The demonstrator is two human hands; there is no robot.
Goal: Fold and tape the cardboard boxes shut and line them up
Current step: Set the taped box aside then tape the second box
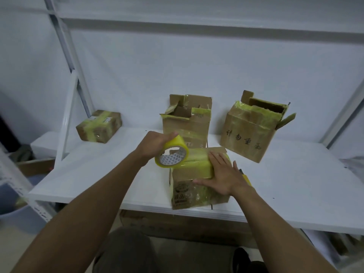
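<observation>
— Which step are we on?
— Taping. Our left hand (155,143) curls its fingers round the tape roll (171,153), its strip on the near box (197,180) at the worktop (98,174) edge. Our right hand (223,175) lies flat on it, fingers straight.
— Next?
— We'd tear the strip, probably.

Reaches forward with both bare forearms, angled in toward each other. Grips the tape roll (172,152) in the left hand (155,143), fingers curled over its far rim, back of the hand up. Rests the right hand (224,174) flat, palm down, on the near box (197,196), fingers straight and pointing toward the roll, thumb spread wide to the left
</observation>
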